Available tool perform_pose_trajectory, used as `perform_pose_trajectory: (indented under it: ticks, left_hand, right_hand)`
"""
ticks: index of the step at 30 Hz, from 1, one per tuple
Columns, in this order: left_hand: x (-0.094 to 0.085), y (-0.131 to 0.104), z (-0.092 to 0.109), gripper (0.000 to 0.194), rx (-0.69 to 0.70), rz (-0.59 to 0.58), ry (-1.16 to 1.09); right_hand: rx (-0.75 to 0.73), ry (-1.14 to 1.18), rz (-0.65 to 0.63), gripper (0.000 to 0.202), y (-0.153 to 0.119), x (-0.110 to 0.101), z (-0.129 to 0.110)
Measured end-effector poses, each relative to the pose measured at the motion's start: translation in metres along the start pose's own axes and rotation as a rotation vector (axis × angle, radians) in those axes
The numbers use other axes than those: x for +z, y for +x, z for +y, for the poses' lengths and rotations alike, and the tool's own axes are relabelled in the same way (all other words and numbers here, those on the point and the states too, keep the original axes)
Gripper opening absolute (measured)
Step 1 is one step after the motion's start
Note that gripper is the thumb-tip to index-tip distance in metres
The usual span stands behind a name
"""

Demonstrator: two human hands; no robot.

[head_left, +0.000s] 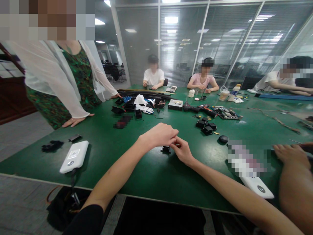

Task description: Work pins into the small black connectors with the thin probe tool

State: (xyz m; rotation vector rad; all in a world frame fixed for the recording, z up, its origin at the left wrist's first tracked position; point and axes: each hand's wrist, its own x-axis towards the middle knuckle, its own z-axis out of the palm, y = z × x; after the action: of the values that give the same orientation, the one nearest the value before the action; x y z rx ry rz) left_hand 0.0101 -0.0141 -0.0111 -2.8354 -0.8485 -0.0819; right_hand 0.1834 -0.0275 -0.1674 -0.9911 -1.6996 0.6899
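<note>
Above the middle of the green table, my left hand is closed, with its fingers curled and meeting the fingertips of my right hand. My right hand is pinched, thumb and forefinger together. Whatever lies between the fingertips is too small to make out. Just beneath my hands a small black part rests on the table, partly hidden by my left hand. Several black boxes stand farther back to the right.
White power banks lie left and right. Behind are white gloves, a metal box, a power tool and a circuit board. A person stands at left; another's hand is at right; several people sit across.
</note>
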Motion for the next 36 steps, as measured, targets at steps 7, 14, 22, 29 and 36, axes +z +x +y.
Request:
perform_pose_trajectory:
  ticks: [7, 14, 22, 29, 36]
  left_hand:
    - [0.001, 0.000, 0.000, 0.027, 0.001, 0.012, 0.000]
    - [0.002, 0.000, -0.001, 0.025, -0.003, 0.010, -0.015]
    - [0.000, 0.000, 0.000, 0.026, -0.002, -0.005, 0.000]
    - [0.000, -0.001, -0.002, 0.023, -0.002, 0.007, 0.005]
    - [0.001, 0.000, -0.003, 0.023, -0.010, 0.001, -0.017]
  right_hand:
    - [-0.059, -0.003, -0.074, 0.024, -0.002, 0.000, -0.007]
    - [-0.038, -0.017, -0.075, 0.025, -0.003, 0.001, -0.009]
    - [0.034, -0.008, 0.024, 0.028, 0.000, 0.002, 0.001]
    - [-0.035, 0.004, -0.053, 0.019, -0.002, 0.002, -0.005]
    - [-0.040, -0.018, -0.079, 0.022, -0.003, 0.001, -0.009]
